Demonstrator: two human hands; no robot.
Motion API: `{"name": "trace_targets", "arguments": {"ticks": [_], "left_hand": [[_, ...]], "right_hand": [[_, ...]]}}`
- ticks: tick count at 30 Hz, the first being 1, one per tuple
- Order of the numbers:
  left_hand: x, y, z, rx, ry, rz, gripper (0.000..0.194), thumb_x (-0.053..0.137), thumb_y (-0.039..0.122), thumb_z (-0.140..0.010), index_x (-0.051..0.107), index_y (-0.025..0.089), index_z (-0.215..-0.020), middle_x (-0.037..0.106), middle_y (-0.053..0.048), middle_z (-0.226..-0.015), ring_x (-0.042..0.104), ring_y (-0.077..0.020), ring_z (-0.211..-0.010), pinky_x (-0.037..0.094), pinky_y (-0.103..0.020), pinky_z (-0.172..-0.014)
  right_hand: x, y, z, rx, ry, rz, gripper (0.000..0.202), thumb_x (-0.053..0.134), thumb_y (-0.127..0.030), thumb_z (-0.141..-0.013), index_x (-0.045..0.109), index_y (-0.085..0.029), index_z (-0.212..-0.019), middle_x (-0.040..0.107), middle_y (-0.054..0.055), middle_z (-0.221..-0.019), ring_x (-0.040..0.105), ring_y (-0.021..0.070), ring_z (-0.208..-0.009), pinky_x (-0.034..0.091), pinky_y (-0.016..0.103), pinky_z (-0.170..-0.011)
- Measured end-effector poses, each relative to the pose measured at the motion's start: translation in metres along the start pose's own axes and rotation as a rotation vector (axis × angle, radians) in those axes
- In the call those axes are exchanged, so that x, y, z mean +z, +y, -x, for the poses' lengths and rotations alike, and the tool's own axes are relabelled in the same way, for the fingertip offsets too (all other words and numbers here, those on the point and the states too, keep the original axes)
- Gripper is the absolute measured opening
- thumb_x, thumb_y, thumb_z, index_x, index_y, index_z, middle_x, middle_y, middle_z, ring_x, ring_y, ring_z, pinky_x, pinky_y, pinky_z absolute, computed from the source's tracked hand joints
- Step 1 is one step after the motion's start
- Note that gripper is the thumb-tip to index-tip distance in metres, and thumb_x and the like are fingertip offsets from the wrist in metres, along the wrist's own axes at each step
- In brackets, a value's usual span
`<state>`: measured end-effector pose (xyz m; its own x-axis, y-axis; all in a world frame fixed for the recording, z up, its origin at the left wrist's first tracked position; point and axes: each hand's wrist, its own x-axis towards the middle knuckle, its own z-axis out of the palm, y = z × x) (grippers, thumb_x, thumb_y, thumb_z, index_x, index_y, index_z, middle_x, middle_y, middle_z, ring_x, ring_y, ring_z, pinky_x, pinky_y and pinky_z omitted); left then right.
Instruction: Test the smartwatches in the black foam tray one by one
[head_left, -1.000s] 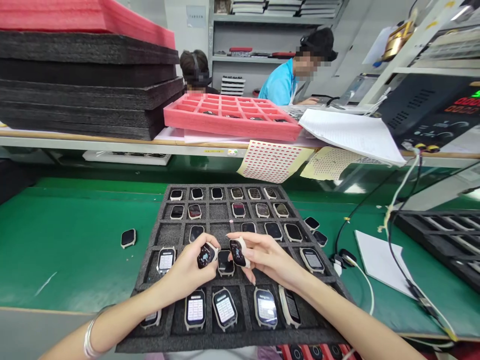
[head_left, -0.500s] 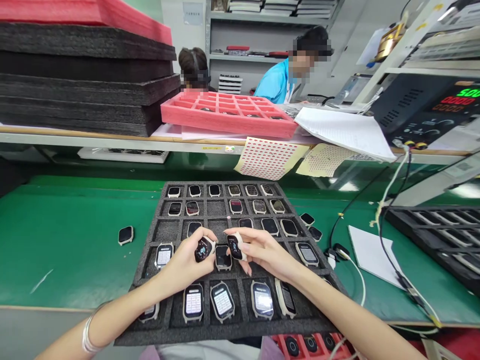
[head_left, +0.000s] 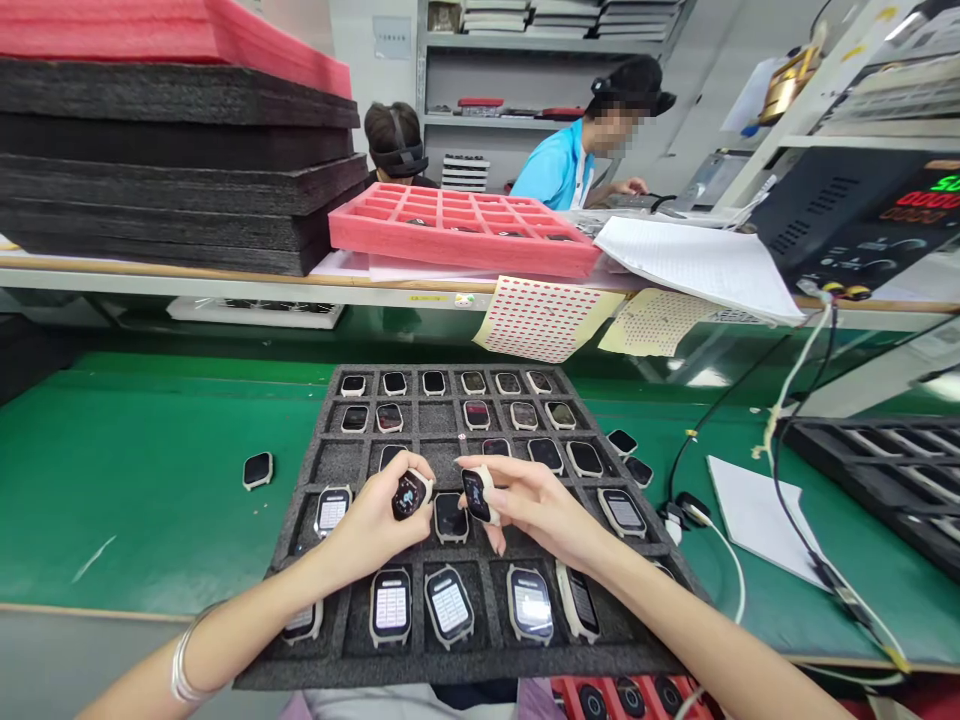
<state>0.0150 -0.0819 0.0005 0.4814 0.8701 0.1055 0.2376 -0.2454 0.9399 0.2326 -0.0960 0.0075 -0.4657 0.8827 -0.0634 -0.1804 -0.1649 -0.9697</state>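
My left hand (head_left: 384, 515) is closed round a smartwatch body (head_left: 407, 494) with a lit, dark screen tilted towards me. Just to its right, my right hand (head_left: 529, 500) grips a second smartwatch body (head_left: 475, 494) between thumb and fingers, its screen lit too. Both are held above a black foam tray (head_left: 341, 461) whose compartments hold several strapless watch bodies. Between my hands a dark-screened watch (head_left: 451, 517) lies in its slot. In the near row, a watch (head_left: 449, 604) shows a white grid on its screen. My forearms cover part of the tray.
A loose watch (head_left: 258, 469) lies left on the green mat (head_left: 150, 500); two more lie right of the tray, near cables and white paper (head_left: 761, 515). Behind stands a shelf with a red foam tray (head_left: 465, 240), stacked black foam (head_left: 172, 170) and a power supply (head_left: 847, 215). Two people are beyond.
The view has shifted slightly, so the scene sits a little further right. Both hands keep their grip on the two watches. Beyond the shelf, the blue-clad person's hand now shows.
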Motion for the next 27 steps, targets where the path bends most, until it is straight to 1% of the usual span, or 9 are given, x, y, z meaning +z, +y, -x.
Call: {"name": "trace_targets", "arguments": {"ticks": [2,6,10,12,18,21,25,27], "left_hand": [[0.0000,-0.0005,0.0000,0.013,-0.013,-0.013,0.017,0.052,0.014,-0.074,0.048,0.020,-0.089,0.049,0.003,-0.075,0.047,-0.0126,-0.068,0.038,-0.023,-0.065],[0.0001,-0.0011,0.0000,0.001,-0.009,-0.011,0.021,0.052,0.014,-0.074,0.048,0.021,-0.094,0.051,0.004,-0.075,0.048,-0.0131,-0.068,0.039,-0.023,-0.066],[0.0004,-0.0007,0.0006,-0.010,-0.030,-0.023,0.017,0.053,0.015,-0.075,0.047,0.020,-0.091,0.049,0.004,-0.074,0.047,-0.0128,-0.067,0.038,-0.023,-0.065],[0.0005,-0.0005,0.0009,-0.007,-0.032,-0.020,0.019,0.052,0.013,-0.076,0.047,0.020,-0.093,0.049,0.004,-0.075,0.046,-0.0125,-0.068,0.038,-0.022,-0.066],[-0.0003,-0.0005,0.0016,-0.014,-0.053,0.001,0.019,0.051,0.012,-0.078,0.047,0.021,-0.095,0.051,0.003,-0.078,0.048,-0.0133,-0.072,0.039,-0.023,-0.068],[-0.0015,0.0004,0.0027,-0.018,-0.042,0.026,0.023,0.050,0.013,-0.080,0.046,0.022,-0.101,0.052,0.003,-0.080,0.049,-0.0136,-0.074,0.039,-0.023,-0.071],[-0.0026,0.0014,0.0038,-0.031,-0.040,0.034,0.019,0.051,0.013,-0.080,0.047,0.021,-0.097,0.052,0.003,-0.079,0.049,-0.0135,-0.073,0.040,-0.024,-0.070],[-0.0022,-0.0001,0.0041,-0.041,-0.024,0.041,0.021,0.052,0.014,-0.081,0.048,0.021,-0.100,0.052,0.002,-0.080,0.049,-0.0134,-0.073,0.040,-0.024,-0.071]], "right_hand": [[0.0004,-0.0010,0.0006,0.000,0.012,-0.010,0.045,0.067,-0.034,-0.084,0.057,-0.014,-0.123,0.068,0.009,-0.089,0.060,0.0114,-0.051,0.051,0.025,-0.049],[0.0003,-0.0017,0.0019,0.022,0.001,-0.050,0.049,0.069,-0.033,-0.083,0.054,-0.017,-0.127,0.067,0.009,-0.090,0.062,0.0121,-0.053,0.052,0.026,-0.051],[0.0022,-0.0038,0.0033,0.022,0.006,-0.081,0.043,0.068,-0.031,-0.084,0.057,-0.015,-0.122,0.067,0.009,-0.088,0.060,0.0114,-0.052,0.049,0.024,-0.048],[0.0036,-0.0051,0.0042,0.023,0.018,-0.091,0.041,0.068,-0.031,-0.084,0.059,-0.015,-0.120,0.067,0.009,-0.088,0.060,0.0115,-0.052,0.048,0.023,-0.047],[0.0057,-0.0063,0.0064,0.038,0.025,-0.118,0.041,0.068,-0.031,-0.083,0.059,-0.015,-0.120,0.067,0.009,-0.087,0.059,0.0113,-0.051,0.048,0.023,-0.047],[0.0063,-0.0062,0.0065,0.036,0.024,-0.131,0.042,0.070,-0.032,-0.082,0.060,-0.015,-0.119,0.067,0.010,-0.087,0.060,0.0120,-0.051,0.049,0.023,-0.046],[0.0068,-0.0050,0.0063,0.049,0.028,-0.147,0.041,0.070,-0.030,-0.082,0.061,-0.014,-0.118,0.068,0.010,-0.086,0.059,0.0113,-0.051,0.049,0.022,-0.046],[0.0066,-0.0039,0.0061,0.057,0.025,-0.165,0.042,0.067,-0.029,-0.084,0.058,-0.013,-0.122,0.069,0.012,-0.088,0.060,0.0116,-0.051,0.050,0.023,-0.047]]}}
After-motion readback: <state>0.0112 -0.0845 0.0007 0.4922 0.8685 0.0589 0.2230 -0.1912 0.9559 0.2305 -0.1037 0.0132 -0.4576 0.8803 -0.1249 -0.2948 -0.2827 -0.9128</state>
